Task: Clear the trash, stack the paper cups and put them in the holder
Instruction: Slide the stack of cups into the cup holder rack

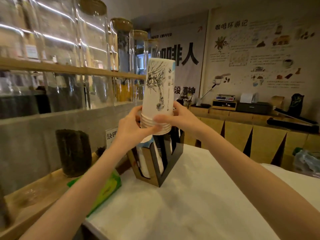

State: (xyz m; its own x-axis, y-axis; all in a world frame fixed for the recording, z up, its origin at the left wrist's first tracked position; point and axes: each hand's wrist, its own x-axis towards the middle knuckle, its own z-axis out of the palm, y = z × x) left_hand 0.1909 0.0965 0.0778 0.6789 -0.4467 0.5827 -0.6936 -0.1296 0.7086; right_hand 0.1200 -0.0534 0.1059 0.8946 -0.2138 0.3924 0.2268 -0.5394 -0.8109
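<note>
A stack of white paper cups (158, 90) with black ink drawings stands upside down, rims at the bottom, held in the air just above the holder. My left hand (131, 126) grips the rims from the left and my right hand (174, 116) grips them from the right. Below them the black and wood cup holder (170, 161) sits on the white table (173, 205). Other white cups (144, 161) lie stacked in its left compartments. The holder's top openings are partly hidden by my hands.
A green packet (107, 187) lies on the wooden ledge left of the table. A dark jar (74, 153) stands behind it. Tall glass jars (121, 61) fill shelves at left. A counter with a scale (225, 97) and a printer (252, 106) runs along the back right.
</note>
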